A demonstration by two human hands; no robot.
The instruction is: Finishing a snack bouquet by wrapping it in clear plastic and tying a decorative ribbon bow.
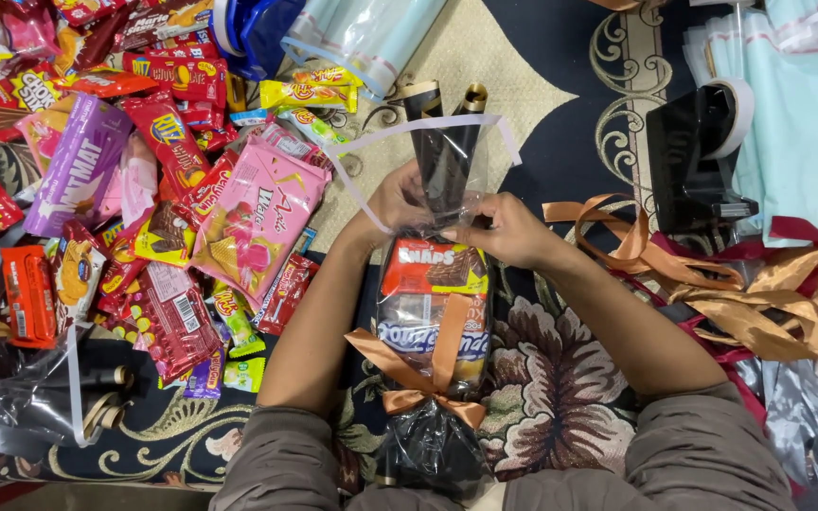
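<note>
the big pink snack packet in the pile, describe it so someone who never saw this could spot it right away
Start at the heap of red snack wrappers covering the patterned carpet on the left. At its right edge, beside the left hand, lies the large flat pink plastic packet, tilted. It is the only big pale pink one, among smaller red and yellow wrappers.

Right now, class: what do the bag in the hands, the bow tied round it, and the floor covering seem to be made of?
Bag: thin clear plastic film; glossy glints, snack packets visible through it.
Bow: satin-like fabric ribbon, copper-brown, soft sheen; possibly synthetic.
Floor covering: woven or printed textile carpet, matte, floral pattern; pile unclear.
</note>
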